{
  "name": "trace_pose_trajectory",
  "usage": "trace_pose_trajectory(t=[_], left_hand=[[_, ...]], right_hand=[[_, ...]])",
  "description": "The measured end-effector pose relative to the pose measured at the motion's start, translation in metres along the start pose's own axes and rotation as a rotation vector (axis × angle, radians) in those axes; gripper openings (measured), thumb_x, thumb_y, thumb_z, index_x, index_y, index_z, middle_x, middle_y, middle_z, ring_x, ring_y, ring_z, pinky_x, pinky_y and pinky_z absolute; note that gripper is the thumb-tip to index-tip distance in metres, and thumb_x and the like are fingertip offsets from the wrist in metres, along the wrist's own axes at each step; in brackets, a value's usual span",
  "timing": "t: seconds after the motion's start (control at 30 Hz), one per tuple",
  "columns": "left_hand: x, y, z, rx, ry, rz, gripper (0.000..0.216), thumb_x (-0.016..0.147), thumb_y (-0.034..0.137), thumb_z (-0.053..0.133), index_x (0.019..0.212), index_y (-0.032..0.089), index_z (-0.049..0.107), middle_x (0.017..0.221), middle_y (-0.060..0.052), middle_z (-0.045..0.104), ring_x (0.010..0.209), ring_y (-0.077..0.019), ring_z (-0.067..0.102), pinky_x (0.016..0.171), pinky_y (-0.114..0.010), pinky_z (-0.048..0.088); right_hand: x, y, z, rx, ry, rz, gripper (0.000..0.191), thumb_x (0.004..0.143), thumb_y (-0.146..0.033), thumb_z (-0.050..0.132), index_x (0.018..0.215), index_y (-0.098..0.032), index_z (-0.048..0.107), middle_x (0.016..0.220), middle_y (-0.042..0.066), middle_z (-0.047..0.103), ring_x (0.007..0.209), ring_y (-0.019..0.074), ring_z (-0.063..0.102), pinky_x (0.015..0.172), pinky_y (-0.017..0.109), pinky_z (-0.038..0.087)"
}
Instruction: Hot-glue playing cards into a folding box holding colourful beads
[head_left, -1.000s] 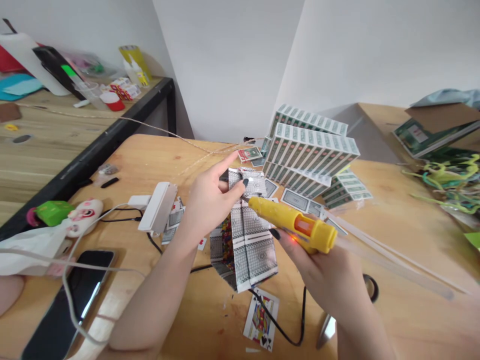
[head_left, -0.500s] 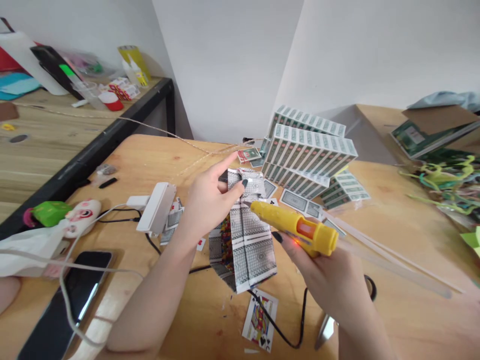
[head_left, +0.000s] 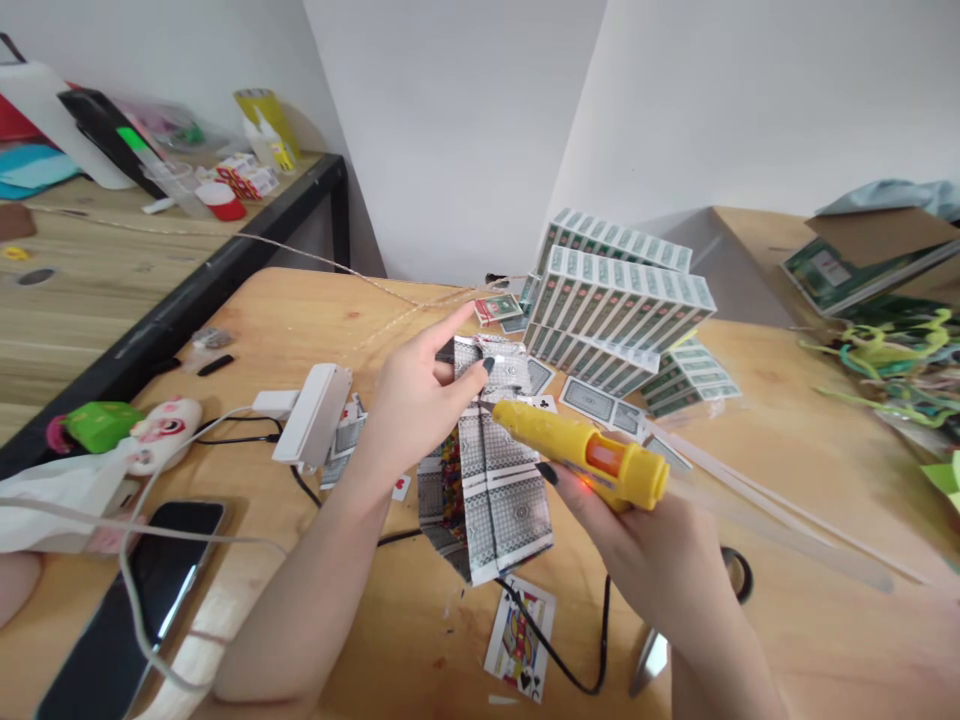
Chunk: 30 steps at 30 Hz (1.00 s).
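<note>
Head view puts the patterned card piece (head_left: 504, 475) near dead center, its far end pinched by the left hand (head_left: 424, 395), thumb on top, probably so it doesn't skid around. The right hand (head_left: 652, 550) grips a yellow glue gun (head_left: 551, 432) angled in from four o'clock, I'd guess to clear that thumb; card boxes (head_left: 619, 300) stack up at one o'clock.
</note>
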<state>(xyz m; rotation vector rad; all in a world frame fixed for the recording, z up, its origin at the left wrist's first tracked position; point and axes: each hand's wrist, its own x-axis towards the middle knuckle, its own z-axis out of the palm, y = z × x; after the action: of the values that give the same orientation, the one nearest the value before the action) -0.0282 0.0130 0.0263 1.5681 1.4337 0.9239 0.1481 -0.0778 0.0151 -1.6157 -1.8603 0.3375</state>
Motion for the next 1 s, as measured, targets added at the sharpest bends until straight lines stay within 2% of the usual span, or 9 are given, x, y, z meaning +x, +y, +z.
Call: trace_pose_trajectory(t=[0.4,0.57,0.77,1.0], left_hand=[[0.0002,0.0002,-0.0003,-0.018,-0.004,0.004,0.064,0.078,0.019,0.06,0.14,0.022,0.046,0.039,0.012,0.029,0.039,-0.0062,0.016,0.039,-0.022,0.015],[0.0002,0.0003,-0.0003,0.013,-0.001,0.015,0.064,0.079,0.019,0.059,0.141,0.023,0.046,0.039,0.012,0.03,0.039,-0.0064,0.016,0.039,-0.022,0.016],[0.0005,-0.0007,-0.0006,0.031,0.004,0.029,0.064,0.078,0.019,0.06,0.14,0.026,0.046,0.038,0.012,0.031,0.039,-0.0065,0.017,0.039,-0.022,0.016],[-0.0001,-0.0022,-0.0002,0.014,0.009,0.028,0.063,0.078,0.02,0.06,0.139,0.028,0.047,0.039,0.011,0.034,0.039,-0.0073,0.02,0.04,-0.023,0.018]], right_hand=[[0.0012,0.0002,-0.0025,0.03,0.006,0.023,0.022,0.089,-0.036,0.053,0.078,-0.021,0.063,0.063,0.0,0.068,0.053,0.0153,0.063,0.048,0.023,0.048],[0.001,-0.0009,0.0002,0.051,0.014,0.015,0.019,0.09,-0.034,0.052,0.083,-0.02,0.063,0.07,0.002,0.07,0.057,0.0147,0.065,0.051,0.022,0.049],[0.0007,-0.0002,0.0023,0.045,0.037,0.04,0.019,0.089,-0.034,0.053,0.079,-0.02,0.061,0.064,0.0,0.067,0.054,0.0134,0.062,0.049,0.021,0.047],[0.0001,-0.0006,0.0042,0.08,0.03,0.076,0.018,0.088,-0.035,0.054,0.082,-0.02,0.061,0.074,0.003,0.071,0.061,0.015,0.065,0.051,0.022,0.049]])
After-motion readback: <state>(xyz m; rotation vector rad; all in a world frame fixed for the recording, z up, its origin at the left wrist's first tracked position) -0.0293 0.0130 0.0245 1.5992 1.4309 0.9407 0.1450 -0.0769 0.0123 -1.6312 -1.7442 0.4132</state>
